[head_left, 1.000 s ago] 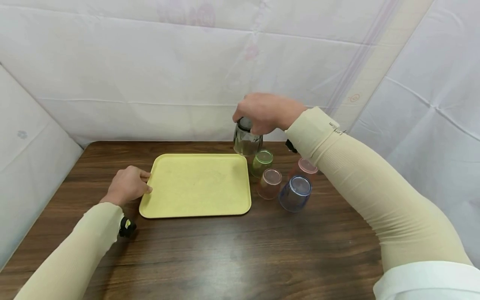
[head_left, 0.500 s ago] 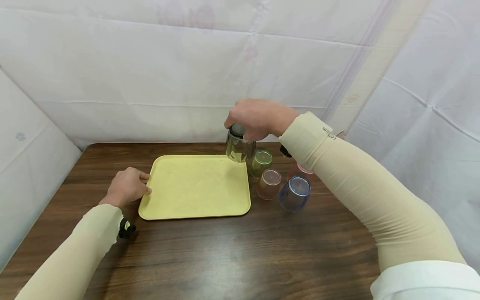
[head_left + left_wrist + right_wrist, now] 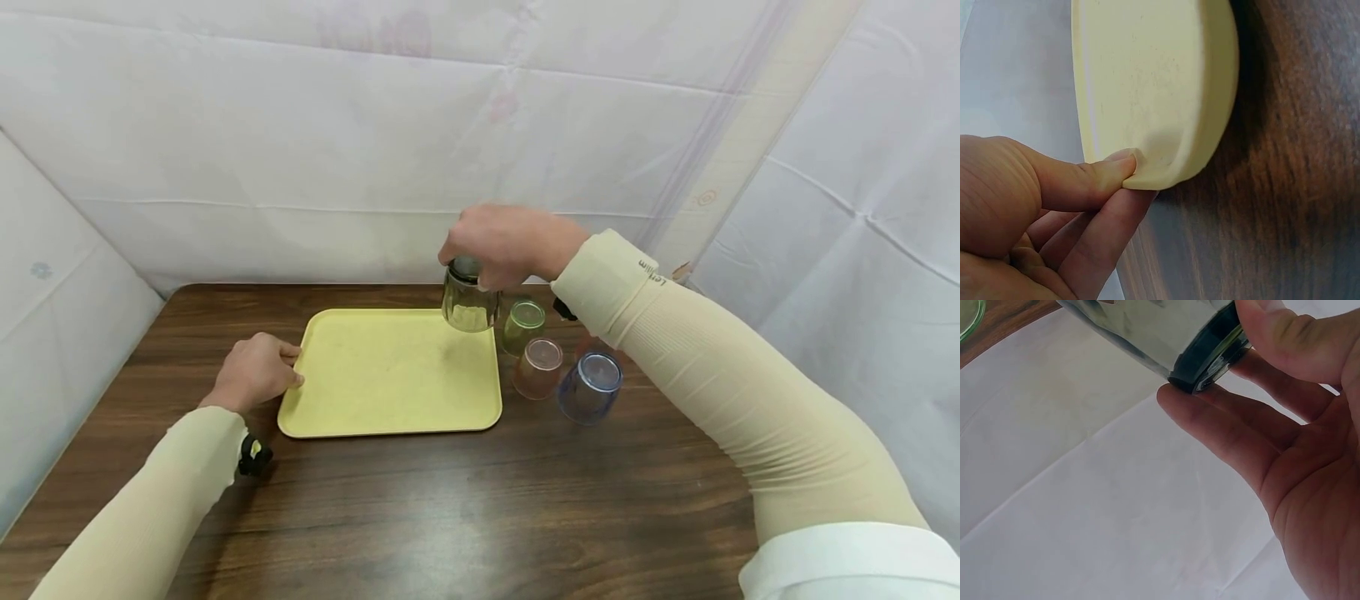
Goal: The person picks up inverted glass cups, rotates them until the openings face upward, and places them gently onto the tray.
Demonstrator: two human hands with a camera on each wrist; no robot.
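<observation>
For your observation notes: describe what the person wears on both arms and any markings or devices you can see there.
Both arms wear pale beige ribbed sleeves. The right sleeve has small dark lettering near the cuff and meets a white garment at the upper arm. A small black device sits at the left sleeve cuff.

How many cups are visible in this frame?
4: a grey cup gripped by the right hand above the tray; green, pink, blue on the table. The sleeve may hide another.

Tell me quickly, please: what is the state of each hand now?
Left hand: pinches the left edge of the yellow tray.
Right hand: grips the dark glass cup, upside down, above the tray's far right corner.
</observation>
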